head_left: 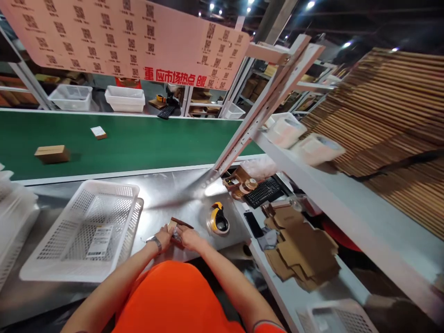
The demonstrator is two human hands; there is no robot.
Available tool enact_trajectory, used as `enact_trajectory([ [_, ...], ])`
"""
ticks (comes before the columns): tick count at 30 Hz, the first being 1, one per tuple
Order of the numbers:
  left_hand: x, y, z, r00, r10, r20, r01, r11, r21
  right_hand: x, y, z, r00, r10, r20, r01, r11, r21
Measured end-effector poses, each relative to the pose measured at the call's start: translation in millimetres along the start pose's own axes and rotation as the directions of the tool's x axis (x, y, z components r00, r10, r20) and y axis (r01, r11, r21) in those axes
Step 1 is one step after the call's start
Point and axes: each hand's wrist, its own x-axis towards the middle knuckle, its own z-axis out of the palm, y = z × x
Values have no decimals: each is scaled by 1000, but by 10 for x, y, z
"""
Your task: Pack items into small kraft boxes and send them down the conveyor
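Note:
At the near edge of the metal bench, a small brown cardboard box [182, 223] has its flaps raised. My left hand [163, 237] grips its left side, fingers closed along the cardboard. From the right, my right hand [189, 237] closes on the same box, its fingertips at the opening. Something shiny in clear plastic [176, 232] shows between the hands, mostly hidden by the fingers. A yellow and black tape dispenser [219, 219] rests to the right of my right hand. On the left stands a white perforated basket [78, 231] with a labelled packet [100, 241] inside.
Behind the bench runs a green conveyor [149, 143] carrying a brown box [52, 154] and a smaller labelled box [99, 133]. To the right are a phone [253, 225], a keyboard [265, 192] and flattened cartons [305, 249]. A metal post [256, 115] and shelf [333, 199] rise there.

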Motion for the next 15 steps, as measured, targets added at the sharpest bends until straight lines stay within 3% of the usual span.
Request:
enact_trajectory([
  [4,9,34,-32,1000,-4,-5,4,999,33,137,-102,-9,995,93,34,-90,993,-71],
  [11,-38,69,-47,1000,-10,6,9,998,64,1,-166,3,986,163,26,-158,979,-129],
  [15,-84,68,-62,1000,-13,26,11,997,70,141,-172,54,979,204,32,-199,973,-115],
])
